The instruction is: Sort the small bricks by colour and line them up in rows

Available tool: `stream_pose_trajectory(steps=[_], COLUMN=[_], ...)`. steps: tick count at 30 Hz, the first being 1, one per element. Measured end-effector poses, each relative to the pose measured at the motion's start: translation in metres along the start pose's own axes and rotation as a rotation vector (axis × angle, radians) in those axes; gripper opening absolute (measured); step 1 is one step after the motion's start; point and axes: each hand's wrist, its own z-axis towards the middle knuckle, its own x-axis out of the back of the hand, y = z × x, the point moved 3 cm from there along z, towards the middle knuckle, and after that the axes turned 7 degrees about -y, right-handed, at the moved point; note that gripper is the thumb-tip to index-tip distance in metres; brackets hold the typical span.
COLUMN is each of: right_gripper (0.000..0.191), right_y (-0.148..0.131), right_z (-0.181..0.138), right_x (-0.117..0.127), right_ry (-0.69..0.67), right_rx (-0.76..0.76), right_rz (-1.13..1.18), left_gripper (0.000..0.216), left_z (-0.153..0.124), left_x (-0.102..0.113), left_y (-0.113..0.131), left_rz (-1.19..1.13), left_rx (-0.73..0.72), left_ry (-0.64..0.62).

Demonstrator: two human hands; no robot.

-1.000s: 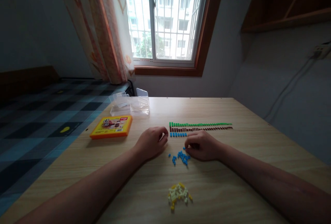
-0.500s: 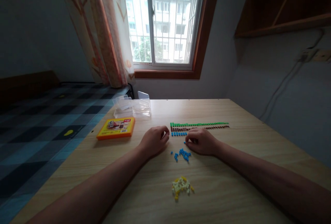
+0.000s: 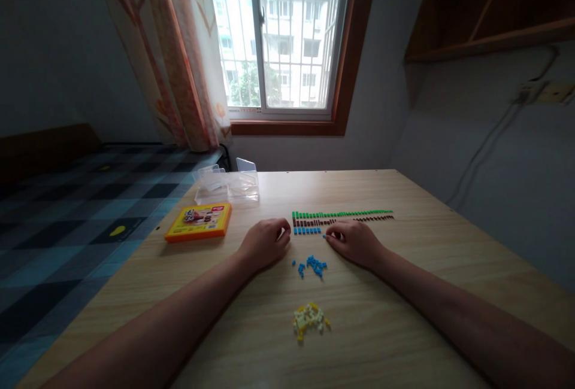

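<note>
Three rows of tiny bricks lie on the wooden table (image 3: 404, 293): a green row (image 3: 344, 213), a brown row (image 3: 341, 220) and a short blue row (image 3: 306, 230). My right hand (image 3: 354, 242) rests at the right end of the blue row, its fingertips pinched on a small blue brick (image 3: 324, 236). My left hand (image 3: 265, 244) lies curled on the table just left of the rows, fingers closed; what they hold, if anything, is hidden. A loose heap of blue bricks (image 3: 312, 266) sits between my hands.
A heap of yellow and cream bricks (image 3: 309, 319) lies nearer to me. An orange flat box (image 3: 198, 222) and clear plastic containers (image 3: 227, 185) stand at the left back. A bed with a checked cover (image 3: 67, 209) borders the table's left edge.
My right hand has moved from the loose blue heap up to the end of the blue row with a blue brick. The left hand has stayed put.
</note>
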Motion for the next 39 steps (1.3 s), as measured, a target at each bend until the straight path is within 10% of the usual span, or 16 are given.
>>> stream_pose_trajectory(steps=[21, 39], right_gripper=[0.017, 0.020], right_y=[0.012, 0.005], right_z=[0.001, -0.004], right_x=[0.005, 0.010], right_ry=[0.012, -0.029], right_rx=[-0.116, 0.082], right_rz=[-0.034, 0.043], left_gripper=[0.017, 0.018], left_z=[-0.001, -0.002], left_x=[0.000, -0.003], left_y=[0.004, 0.000], left_rz=[0.072, 0.092], left_rx=[-0.018, 0.015], left_ry=[-0.006, -0.020])
